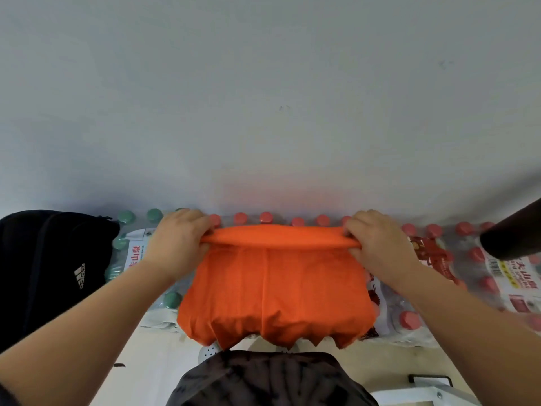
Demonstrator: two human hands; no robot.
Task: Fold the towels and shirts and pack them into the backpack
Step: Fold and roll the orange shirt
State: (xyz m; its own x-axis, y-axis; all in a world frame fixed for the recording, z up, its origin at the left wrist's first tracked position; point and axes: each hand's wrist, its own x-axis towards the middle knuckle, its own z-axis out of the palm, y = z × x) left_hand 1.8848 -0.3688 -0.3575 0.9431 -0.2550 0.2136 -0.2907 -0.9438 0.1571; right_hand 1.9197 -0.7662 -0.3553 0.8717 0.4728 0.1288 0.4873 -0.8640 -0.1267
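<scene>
Both hands, left [178, 244] and right [377, 244], pinch the orange cloth's [275, 291] folded top edge, which runs left-right mid-frame; black Adidas backpack [49, 268] at left.

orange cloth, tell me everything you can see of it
The orange cloth is plain, thin, lightly creased fabric with a vertical centre crease. Left hand and right hand each pinch an end of its rolled top fold, stretched taut. It hangs or drapes over bottle packs; its lower edge is puckered and jagged.
</scene>
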